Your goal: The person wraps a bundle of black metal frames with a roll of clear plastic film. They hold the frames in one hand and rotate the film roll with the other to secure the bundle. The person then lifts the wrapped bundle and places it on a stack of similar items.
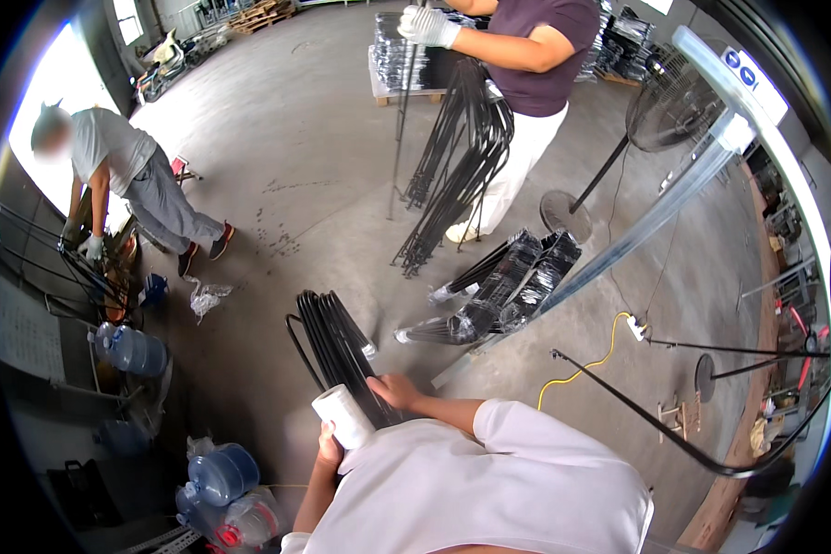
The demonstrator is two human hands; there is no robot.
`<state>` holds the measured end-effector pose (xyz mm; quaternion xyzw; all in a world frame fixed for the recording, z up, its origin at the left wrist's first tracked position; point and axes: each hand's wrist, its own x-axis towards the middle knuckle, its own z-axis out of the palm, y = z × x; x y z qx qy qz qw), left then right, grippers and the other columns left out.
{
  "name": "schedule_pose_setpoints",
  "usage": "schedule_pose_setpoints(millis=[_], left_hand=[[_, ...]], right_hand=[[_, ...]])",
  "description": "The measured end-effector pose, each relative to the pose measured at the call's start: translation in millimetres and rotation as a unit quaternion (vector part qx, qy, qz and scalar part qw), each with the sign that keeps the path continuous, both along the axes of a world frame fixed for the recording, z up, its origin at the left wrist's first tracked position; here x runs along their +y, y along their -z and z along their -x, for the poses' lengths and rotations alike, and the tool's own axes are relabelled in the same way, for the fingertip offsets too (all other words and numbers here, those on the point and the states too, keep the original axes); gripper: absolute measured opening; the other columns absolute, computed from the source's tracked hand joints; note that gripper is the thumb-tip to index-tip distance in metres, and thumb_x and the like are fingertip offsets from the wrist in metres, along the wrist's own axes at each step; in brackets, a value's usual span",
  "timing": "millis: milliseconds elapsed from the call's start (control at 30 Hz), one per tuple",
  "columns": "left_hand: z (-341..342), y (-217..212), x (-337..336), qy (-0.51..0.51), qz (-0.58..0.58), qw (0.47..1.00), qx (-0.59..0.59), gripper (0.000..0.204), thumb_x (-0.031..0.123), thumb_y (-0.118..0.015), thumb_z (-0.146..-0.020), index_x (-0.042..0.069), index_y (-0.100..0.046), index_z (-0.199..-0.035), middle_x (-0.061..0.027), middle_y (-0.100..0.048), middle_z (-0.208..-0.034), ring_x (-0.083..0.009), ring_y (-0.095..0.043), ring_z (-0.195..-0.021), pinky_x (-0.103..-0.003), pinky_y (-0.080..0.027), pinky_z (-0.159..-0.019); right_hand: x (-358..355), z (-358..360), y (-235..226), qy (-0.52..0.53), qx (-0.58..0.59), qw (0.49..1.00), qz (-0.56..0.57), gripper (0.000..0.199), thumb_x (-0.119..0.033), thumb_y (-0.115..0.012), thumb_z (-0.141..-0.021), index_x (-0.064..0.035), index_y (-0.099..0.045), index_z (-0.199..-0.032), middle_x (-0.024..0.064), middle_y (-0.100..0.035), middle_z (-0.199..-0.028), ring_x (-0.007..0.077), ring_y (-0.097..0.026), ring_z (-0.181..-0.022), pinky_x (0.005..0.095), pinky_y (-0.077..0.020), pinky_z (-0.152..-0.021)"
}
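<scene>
In my left hand (330,450) is a white roll of stretch film (343,417), with my fingers closed round its lower end. The roll is close against a bundle of bent black metal tubes (328,332) in front of my body. My right hand (395,391) grips the bundle's right side, and its fingertips are partly hidden. Clear film shows at one tube end on the right. One tube at the left stands a little apart from the others. My white shirt hides the bundle's near end.
Film-wrapped black bundles (503,291) lie ahead right, beside a slanting metal post (637,212). A gloved co-worker (540,55) holds black frames (462,152); another person (125,166) bends at the left. Water jugs (223,473), a yellow cable (586,360) and a fan (669,102) stand or lie around.
</scene>
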<state>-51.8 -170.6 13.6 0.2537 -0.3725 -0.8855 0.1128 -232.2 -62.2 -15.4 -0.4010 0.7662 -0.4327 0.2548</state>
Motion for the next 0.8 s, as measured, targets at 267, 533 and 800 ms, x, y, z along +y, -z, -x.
schedule_pose_setpoints(millis=[267, 533, 800], left_hand=[[-8, 1, -10, 0.008, -0.003, 1.000, -0.016, 0.071, 0.048, -0.059, -0.070, 0.001, -0.040, -0.120, -0.0123, -0.053, -0.108, -0.0257, -0.052, -0.097, -0.039, -0.041, -0.086], [-25, 42, -20, -0.030, 0.093, 0.989, -0.106, 0.071, 0.055, -0.039, -0.080, 0.005, -0.030, -0.130, -0.0126, -0.036, -0.129, -0.0289, -0.037, -0.114, -0.042, -0.030, -0.095], [-35, 51, -66, 0.114, -0.073, 0.979, -0.150, 0.073, 0.059, -0.034, -0.080, 0.010, -0.024, -0.134, -0.0129, -0.028, -0.135, -0.0295, -0.028, -0.121, -0.044, -0.022, -0.100]], right_hand=[[-9, -5, 1, 0.006, -0.027, 1.000, -0.002, 0.051, -0.042, -0.036, -0.087, -0.0023, -0.058, -0.063, 0.0193, -0.055, -0.060, 0.0373, -0.055, -0.061, 0.0436, -0.0390, -0.056], [-12, -4, -8, 0.010, 0.011, 0.998, -0.065, 0.062, -0.050, -0.030, -0.086, -0.0014, -0.060, -0.061, 0.0206, -0.057, -0.064, 0.0380, -0.056, -0.066, 0.0445, -0.0426, -0.061], [0, -11, -28, 0.078, -0.043, 0.993, -0.073, 0.063, -0.052, -0.030, -0.085, -0.0007, -0.063, -0.070, 0.0211, -0.060, -0.075, 0.0383, -0.057, -0.075, 0.0433, -0.0439, -0.070]])
